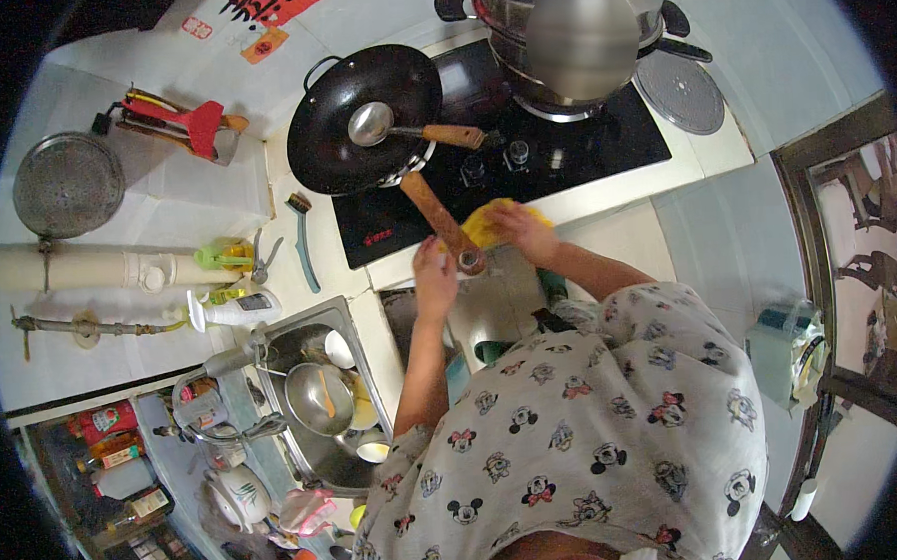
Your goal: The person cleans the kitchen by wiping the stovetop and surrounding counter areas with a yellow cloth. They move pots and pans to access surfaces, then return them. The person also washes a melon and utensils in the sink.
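Observation:
A bunched yellow cloth (484, 226) lies at the front edge of the black cooktop (416, 221). My right hand (523, 233) is on it, fingers bent over the fabric. Just left of the wooden wok handle (439, 213) is my left hand (435, 277), fingers curled near the counter edge. Whether it touches the handle or holds anything is unclear. The handle points towards me and partly covers the cloth. Its black wok (337, 135) rests tilted on the left burner, with a metal ladle (371, 123) inside.
A stacked steel steamer pot (510, 52) stands on the right burner beside a round perforated plate (680, 93). A brush (304, 245) and spray bottle (236, 308) are left of the cooktop. The sink (289, 422) contains a metal bowl (307, 399) and other dishes.

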The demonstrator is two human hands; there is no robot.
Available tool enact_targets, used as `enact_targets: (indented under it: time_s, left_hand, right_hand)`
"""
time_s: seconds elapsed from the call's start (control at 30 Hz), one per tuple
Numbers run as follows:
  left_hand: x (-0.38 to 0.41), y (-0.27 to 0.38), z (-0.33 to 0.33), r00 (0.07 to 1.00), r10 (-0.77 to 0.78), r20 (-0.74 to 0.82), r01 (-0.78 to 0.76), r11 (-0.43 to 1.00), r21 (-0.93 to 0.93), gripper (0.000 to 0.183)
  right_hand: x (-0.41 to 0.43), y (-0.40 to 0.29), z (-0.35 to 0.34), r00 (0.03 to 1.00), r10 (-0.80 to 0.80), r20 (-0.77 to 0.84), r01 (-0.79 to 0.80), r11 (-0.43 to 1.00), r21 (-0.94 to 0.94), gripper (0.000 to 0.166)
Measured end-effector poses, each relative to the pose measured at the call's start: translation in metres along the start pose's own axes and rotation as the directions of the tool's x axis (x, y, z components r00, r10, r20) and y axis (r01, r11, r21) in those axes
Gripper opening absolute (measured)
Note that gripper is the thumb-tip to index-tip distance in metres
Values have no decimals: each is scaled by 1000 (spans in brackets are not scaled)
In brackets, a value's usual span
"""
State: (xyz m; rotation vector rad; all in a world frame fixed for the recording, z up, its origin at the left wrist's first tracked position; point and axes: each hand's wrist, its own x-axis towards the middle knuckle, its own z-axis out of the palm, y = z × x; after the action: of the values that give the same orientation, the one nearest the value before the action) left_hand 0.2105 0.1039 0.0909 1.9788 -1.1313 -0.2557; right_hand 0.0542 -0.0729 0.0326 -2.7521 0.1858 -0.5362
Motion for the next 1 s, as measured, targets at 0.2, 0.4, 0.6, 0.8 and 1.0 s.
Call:
enact_targets:
  time_s: [0.2,0.4,0.6,0.8,1.0]
  left_hand:
    - [33,38,73,974,87,211,-132,969,210,39]
    - [51,47,76,987,107,117,-129,973,192,35]
    - [71,56,54,993,73,-91,-51,974,220,26]
    - [39,1,19,860,-501,-99,368,742,-560,33]
    - [61,131,-54,833,-476,282,494,409,-767,58]
  right_hand:
    - [-102,90,-75,879,453,-146,-445,891,85,34]
    - [-75,108,-111,647,763,2,-561,474,679,19]
    - [17,91,-143,711,666,226,-248,-64,967,28]
    - [84,25,-237,803,510,309,-53,-454,889,43]
    - [92,6,-255,762,637,114,91,-279,956,39]
